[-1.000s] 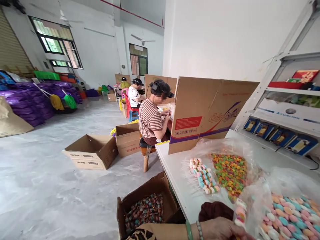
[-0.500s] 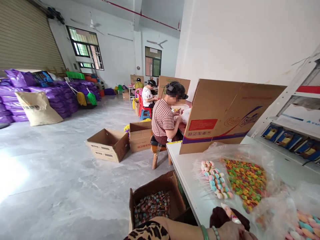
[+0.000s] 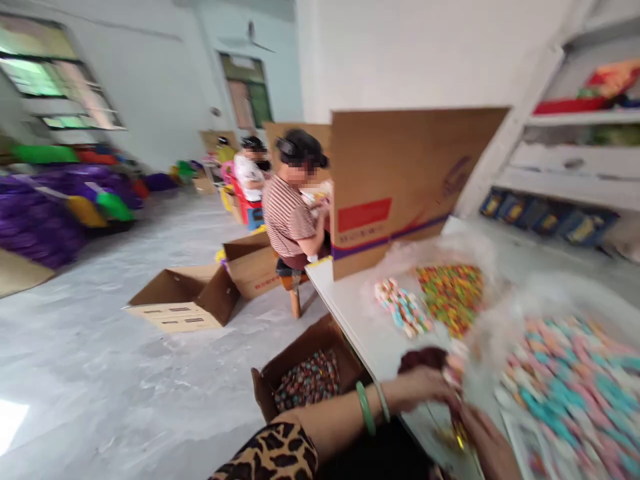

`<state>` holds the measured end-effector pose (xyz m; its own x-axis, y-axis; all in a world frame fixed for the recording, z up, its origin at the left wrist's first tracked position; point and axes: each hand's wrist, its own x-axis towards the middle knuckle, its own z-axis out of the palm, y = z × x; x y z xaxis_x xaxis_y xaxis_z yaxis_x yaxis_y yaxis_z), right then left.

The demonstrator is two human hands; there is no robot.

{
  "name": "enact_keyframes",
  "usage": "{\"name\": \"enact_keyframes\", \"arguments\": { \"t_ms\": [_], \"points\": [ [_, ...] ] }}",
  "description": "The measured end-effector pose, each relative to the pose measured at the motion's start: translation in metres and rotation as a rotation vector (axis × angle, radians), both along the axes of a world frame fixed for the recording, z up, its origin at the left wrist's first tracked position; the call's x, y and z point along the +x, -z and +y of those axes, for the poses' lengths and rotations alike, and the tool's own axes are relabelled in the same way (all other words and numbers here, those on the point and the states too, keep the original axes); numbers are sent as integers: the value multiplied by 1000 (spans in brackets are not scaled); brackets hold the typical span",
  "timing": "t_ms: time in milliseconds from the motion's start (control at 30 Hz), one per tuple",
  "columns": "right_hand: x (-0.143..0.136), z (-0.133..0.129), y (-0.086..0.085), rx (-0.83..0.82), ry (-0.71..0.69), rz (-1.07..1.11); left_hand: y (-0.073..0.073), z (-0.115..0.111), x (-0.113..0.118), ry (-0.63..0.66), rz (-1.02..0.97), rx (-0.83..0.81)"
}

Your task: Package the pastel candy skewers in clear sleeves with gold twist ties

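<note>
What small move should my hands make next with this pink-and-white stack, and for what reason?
I would steady the pink-and-white stack with your left hand and perhaps bring the right fingers to the shiny gold piece. The left hand holds the stack, and the gold piece shows just below, beside the right hand. Blur hides whether it is gripped.

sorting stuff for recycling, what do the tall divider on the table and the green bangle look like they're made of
Divider: corrugated cardboard by the look of it, matte brown with printed red and purple areas.
Bangle: smooth, slightly glossy, pale green; it could be jade, glass or plastic, and the blur leaves that open.
</note>
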<state>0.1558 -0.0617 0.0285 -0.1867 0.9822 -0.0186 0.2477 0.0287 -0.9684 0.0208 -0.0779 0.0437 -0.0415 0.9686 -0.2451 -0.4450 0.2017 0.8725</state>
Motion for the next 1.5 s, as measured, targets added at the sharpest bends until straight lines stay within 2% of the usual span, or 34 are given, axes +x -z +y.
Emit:
{"name": "enact_keyframes", "arguments": {
  "t_ms": [100, 133, 200, 233, 267, 333, 367, 433, 500, 533, 600, 667, 733, 800, 867, 900, 1033, 1100, 1167, 1300, 1400, 1500],
  "points": [
    [5, -14, 8, -257, 40, 234, 23, -4, -1, 364, 57, -113],
    [2, -14, 14, -345, 61, 352, 34, -3, 0, 440, 92, -139],
    [-8, -7, 28, -482, 143, 543, 53, -1, 4, 405, 160, -258],
    [-12, -2, 36, -527, 199, 596, 61, 0, 5, 340, 238, -290],
    [-15, 3, 43, -562, 253, 643, 67, 0, 7, 214, 345, -274],
    [-16, 10, 53, -581, 343, 684, 74, 0, 10, 142, 445, -221],
    [-13, 12, 55, -573, 350, 700, 76, 0, 11, 98, 512, -136],
    [2, 15, 57, -515, 264, 657, 75, 2, 13, 60, 621, 38],
    [30, 15, 57, -390, 190, 451, 73, 9, 15, 74, 655, 128],
    [48, 15, 57, -312, 200, 280, 72, 14, 16, 103, 621, 110],
    [85, 12, 58, -134, 363, -156, 69, 23, 16, 147, 497, 22],
    [116, 5, 61, -70, 446, -518, 66, 32, 17, 160, 358, -84],
    [129, -5, 65, -71, 391, -730, 62, 39, 19, 146, 246, -186],
    [124, -13, 69, -33, 237, -832, 58, 44, 23, 109, 182, -262],
    [107, -16, 73, 27, 115, -890, 54, 47, 26, 77, 146, -295],
    [97, -14, 75, 34, 104, -920, 53, 48, 27, 74, 133, -300],
    [72, 2, 82, -56, 186, -1017, 50, 46, 27, 148, 91, -279],
    [69, 11, 85, -61, 162, -999, 51, 44, 25, 195, 77, -276],
    [71, 18, 88, -50, 153, -925, 51, 42, 23, 202, 74, -288],
    [82, 26, 92, -47, 258, -629, 49, 42, 22, 129, 71, -327],
    [92, 31, 88, -42, 308, -442, 49, 44, 24, 107, 58, -337],
    [99, 33, 82, -26, 335, -382, 55, 47, 28, 145, 56, -325]
  ]
}}
